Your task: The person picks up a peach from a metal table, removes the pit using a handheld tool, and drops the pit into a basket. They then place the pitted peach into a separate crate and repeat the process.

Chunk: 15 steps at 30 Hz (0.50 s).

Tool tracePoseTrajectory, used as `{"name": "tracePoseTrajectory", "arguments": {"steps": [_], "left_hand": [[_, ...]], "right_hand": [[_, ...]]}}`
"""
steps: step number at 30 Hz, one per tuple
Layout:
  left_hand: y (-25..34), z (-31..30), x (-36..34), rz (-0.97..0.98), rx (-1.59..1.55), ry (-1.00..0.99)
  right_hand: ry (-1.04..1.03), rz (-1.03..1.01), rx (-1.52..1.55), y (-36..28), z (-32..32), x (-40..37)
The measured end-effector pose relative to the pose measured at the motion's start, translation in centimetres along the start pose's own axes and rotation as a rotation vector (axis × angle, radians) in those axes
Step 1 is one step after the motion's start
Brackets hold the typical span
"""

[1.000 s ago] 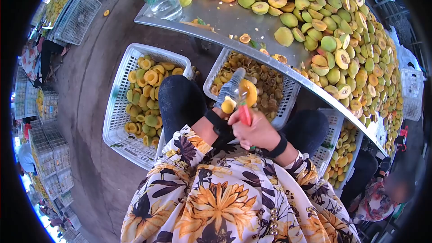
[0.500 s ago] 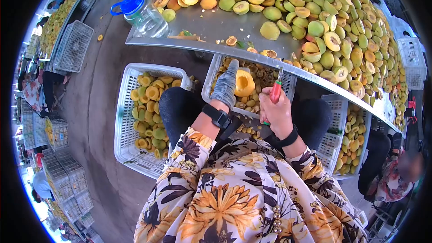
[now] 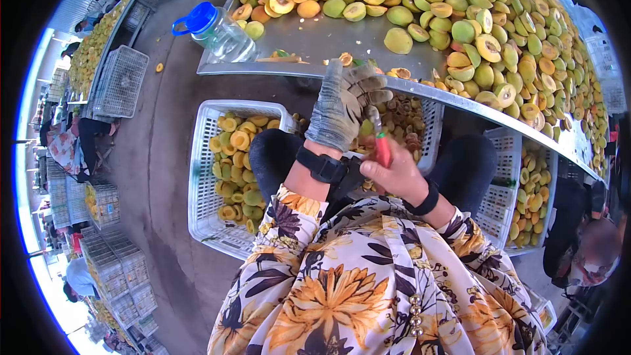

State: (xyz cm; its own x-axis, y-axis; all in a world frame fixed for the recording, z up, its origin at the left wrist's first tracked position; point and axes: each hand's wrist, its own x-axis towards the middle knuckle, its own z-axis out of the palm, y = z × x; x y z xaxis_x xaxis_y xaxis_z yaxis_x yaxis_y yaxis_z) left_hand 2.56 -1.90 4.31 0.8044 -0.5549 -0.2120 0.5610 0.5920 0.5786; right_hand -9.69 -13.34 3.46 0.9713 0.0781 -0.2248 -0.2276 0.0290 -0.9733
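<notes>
Nearest the camera, below the cuffs of a floral-print blouse (image 3: 342, 269), the bare right hand (image 3: 393, 176) is clenched around the red-handled, metal-tipped hand tool (image 3: 382, 148). The tool's long axis runs almost straight away from the body, handle low in the fist, with the tip pointing forward and slightly left into the underside of the grey knit-gloved left hand (image 3: 342, 108). Half a second earlier the hands were apart, with an orange fruit half open to view in the glove and the tool held off to the right. They have since closed together, which indicates that tool and fruit are back in working contact. The left grip is curled over a yellow-green fruit piece (image 3: 365, 129), of which only a sliver shows beside the tip. Both sit above the white plastic lattice crate of brown pits (image 3: 430, 133), between the knees. A second white lattice crate of halved yellow fruit (image 3: 204, 158) stands to the left. Beyond lies the grey metal surface (image 3: 328, 36), heaped with fruit, carrying a clear plastic bottle with a blue cap (image 3: 220, 31).
</notes>
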Motion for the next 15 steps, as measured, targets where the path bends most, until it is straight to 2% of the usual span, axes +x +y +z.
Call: {"name": "tracePoseTrajectory", "arguments": {"steps": [1,3,4,6,9,12,14,15], "left_hand": [[0.3,0.2,-0.2,0.000,0.006,0.001],[0.7,0.6,-0.4,0.001,-0.117,0.110],[0.7,0.3,-0.4,0.029,-0.113,0.143],[0.6,-0.4,0.0,0.034,-0.123,0.185],[0.4,-0.8,0.1,0.036,-0.109,0.245],[0.2,-1.0,0.1,0.035,-0.057,0.326],[-0.5,-2.2,0.5,0.001,0.372,0.380],[-1.5,-3.7,1.1,-0.001,0.375,0.378]], "right_hand": [[-0.096,0.092,0.010,-0.4,0.3,-0.3],[-0.215,0.154,0.163,-0.7,1.1,-0.5],[-0.214,0.150,0.164,-0.6,1.1,-0.4],[-0.234,0.249,0.421,-0.2,1.2,-0.3],[-0.238,0.249,0.497,0.2,1.4,0.0],[-0.129,0.200,0.351,-0.7,1.6,-0.2],[-0.119,0.198,0.296,-1.1,1.7,-0.2],[-0.105,0.195,0.242,-1.3,1.7,-0.2]]}}
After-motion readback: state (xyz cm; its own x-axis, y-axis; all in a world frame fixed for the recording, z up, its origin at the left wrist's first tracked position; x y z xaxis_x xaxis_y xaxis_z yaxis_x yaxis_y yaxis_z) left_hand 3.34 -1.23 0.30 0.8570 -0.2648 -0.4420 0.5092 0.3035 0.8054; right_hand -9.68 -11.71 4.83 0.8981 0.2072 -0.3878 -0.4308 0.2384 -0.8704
